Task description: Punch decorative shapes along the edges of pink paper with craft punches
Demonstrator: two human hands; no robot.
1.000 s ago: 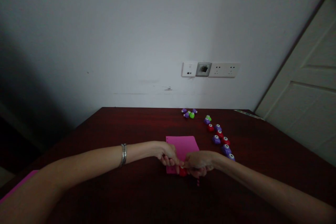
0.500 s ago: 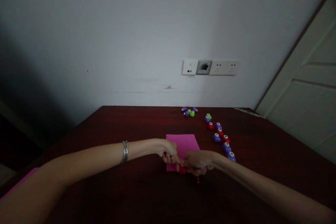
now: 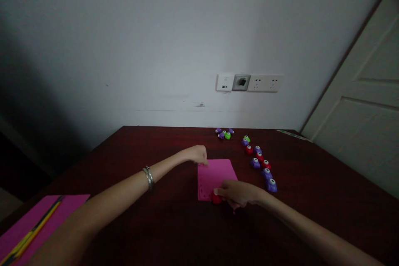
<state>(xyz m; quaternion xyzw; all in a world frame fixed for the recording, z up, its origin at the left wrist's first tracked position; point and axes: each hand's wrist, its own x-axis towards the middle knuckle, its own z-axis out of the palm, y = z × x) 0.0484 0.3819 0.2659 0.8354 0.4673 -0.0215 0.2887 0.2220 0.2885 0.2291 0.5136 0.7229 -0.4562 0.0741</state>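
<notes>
A pink sheet of paper (image 3: 218,170) lies on the dark red-brown table, with small marks like punched holes near its lower left edge. My left hand (image 3: 198,154), a silver bracelet on its wrist, is at the sheet's far left corner, its fingers curled and seeming to pinch the paper there. At the near edge my right hand (image 3: 238,192) grips a small red craft punch (image 3: 216,198), thumb on top. The fingers beneath are partly hidden. Just under that hand shows a tiny pink spot that I cannot make out.
Several purple and red punches (image 3: 266,164) with eye-like tops stand in a slanting line at right. Small purple and green ones (image 3: 227,135) lie by the wall. Front left, yellow and black pencils (image 3: 39,226) rest on another pink sheet (image 3: 23,218). Sockets (image 3: 264,83) line the wall.
My left hand has left the red punch and moved away to the sheet's far left corner. My right hand stays on the punch. The pencils have come into view.
</notes>
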